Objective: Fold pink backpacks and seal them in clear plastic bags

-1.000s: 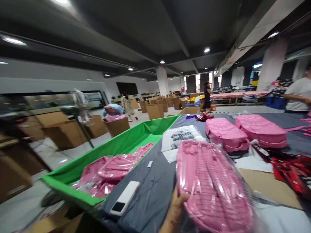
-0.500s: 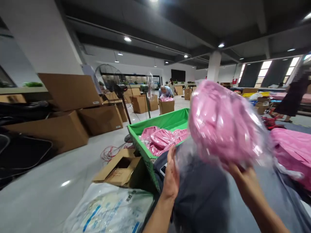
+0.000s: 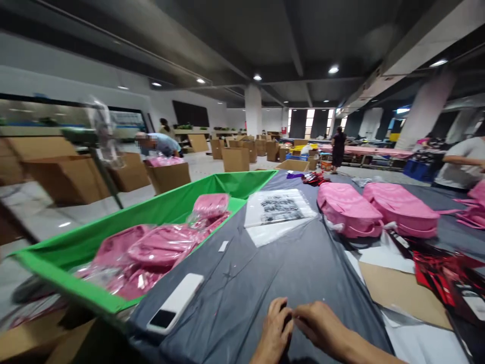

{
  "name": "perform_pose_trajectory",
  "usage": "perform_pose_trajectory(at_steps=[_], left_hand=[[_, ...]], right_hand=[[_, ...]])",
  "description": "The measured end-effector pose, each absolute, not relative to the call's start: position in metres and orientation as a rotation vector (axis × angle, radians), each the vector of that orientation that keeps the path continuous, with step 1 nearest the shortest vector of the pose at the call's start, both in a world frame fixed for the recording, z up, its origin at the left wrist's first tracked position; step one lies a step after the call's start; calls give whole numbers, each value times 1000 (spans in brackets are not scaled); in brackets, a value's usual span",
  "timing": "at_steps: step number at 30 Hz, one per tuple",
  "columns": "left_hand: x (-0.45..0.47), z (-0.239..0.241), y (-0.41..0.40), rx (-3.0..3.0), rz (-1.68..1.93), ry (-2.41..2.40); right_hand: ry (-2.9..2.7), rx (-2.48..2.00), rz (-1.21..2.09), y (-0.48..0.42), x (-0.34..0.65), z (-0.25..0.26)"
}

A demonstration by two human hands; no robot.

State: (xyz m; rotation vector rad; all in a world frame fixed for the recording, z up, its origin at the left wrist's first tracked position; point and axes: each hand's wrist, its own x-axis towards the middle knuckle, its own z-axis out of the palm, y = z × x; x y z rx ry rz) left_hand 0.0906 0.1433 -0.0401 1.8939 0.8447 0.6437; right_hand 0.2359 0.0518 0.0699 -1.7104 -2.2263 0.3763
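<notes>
My left hand and my right hand are close together over the near part of the grey-covered table. The fingers of both are curled, with their tips meeting; anything between them is hidden. To the left, several pink backpacks in clear plastic bags lie inside a green-lined bin. A white phone-like device rests near the table's left edge. Beyond my hands lies a stack of clear printed plastic bags. Two pink backpacks without plastic lie at the right.
Red and black straps or tags and a cardboard sheet lie at the right. Cartons and a fan stand are on the floor past the bin. One person bends over a carton; another stands at far right.
The plastic-wrapped pink backpack has left my right hand. Both hands have come together lower over the table. The view has swung right, and another wrapped backpack shows in the bin.
</notes>
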Motion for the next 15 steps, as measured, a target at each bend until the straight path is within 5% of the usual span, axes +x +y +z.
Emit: perform_pose_trajectory(at_steps=[7,15], left_hand=[[159,-59,204,2645,464,777],[147,-117,237,3042,540,614]], right_hand=[[-2319,-2248,12,48,348,87],[-1909,-2488,-245,158,496,131]])
